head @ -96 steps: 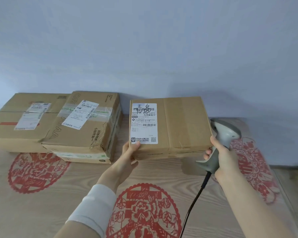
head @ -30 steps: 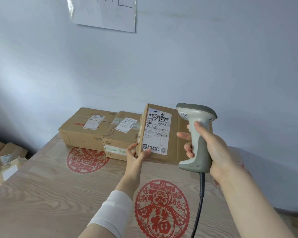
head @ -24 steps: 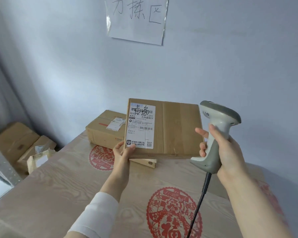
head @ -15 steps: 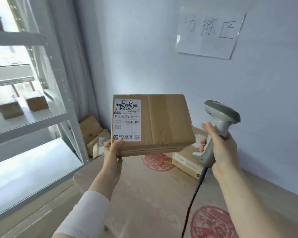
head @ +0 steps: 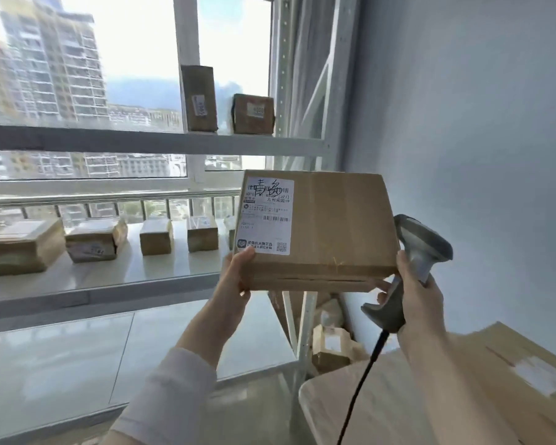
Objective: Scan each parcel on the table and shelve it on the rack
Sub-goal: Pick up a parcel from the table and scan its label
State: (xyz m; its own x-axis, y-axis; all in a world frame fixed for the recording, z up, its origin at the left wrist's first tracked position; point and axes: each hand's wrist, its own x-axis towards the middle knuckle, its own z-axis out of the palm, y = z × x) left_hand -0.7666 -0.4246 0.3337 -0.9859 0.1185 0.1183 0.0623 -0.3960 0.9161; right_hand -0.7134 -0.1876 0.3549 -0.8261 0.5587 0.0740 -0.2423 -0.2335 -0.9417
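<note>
The left hand (head: 235, 284) pinches the parcel (head: 334, 226) by its near left corner, held in the air with its long axis running left to right. The middle shelf (head: 142, 271) of the rack (head: 161, 144) lies ahead-left, on that hand's side; the right hand (head: 421, 300) grips the scanner (head: 421, 242)

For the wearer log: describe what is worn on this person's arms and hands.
The left arm wears a pale, whitish long sleeve that ends short of the wrist; the left hand is bare. The right hand and forearm are bare, with no sleeve in view. No gloves, rings or watch show on either.
</note>
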